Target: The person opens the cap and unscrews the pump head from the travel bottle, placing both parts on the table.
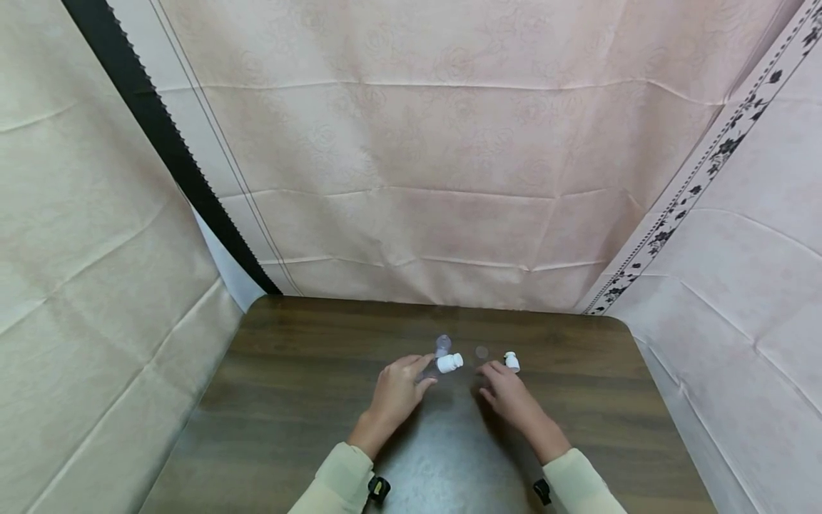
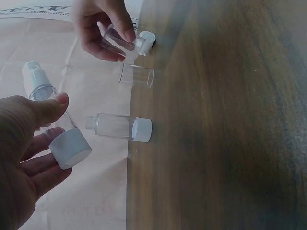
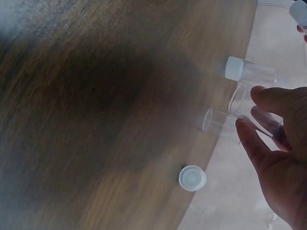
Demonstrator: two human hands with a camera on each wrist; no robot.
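Observation:
My left hand (image 1: 397, 391) holds a small clear bottle with a white base (image 2: 70, 147) and a whitish pump top (image 2: 36, 74), tilted above the table. Thumb and fingers of my right hand (image 1: 507, 396) pinch a clear cylindrical cap (image 2: 117, 42), its open rim showing in the right wrist view. Between the hands, a second clear bottle (image 2: 115, 125) with a white base stands on the table. A loose clear cap (image 2: 136, 75) stands near the right hand. Just beyond the right fingers is a small white pump top (image 1: 511, 361).
The dark wooden table (image 1: 289, 400) has rounded far corners. Pale cloth (image 1: 398, 157) hangs behind it and at both sides. Small black devices (image 1: 379, 489) sit at both wrists.

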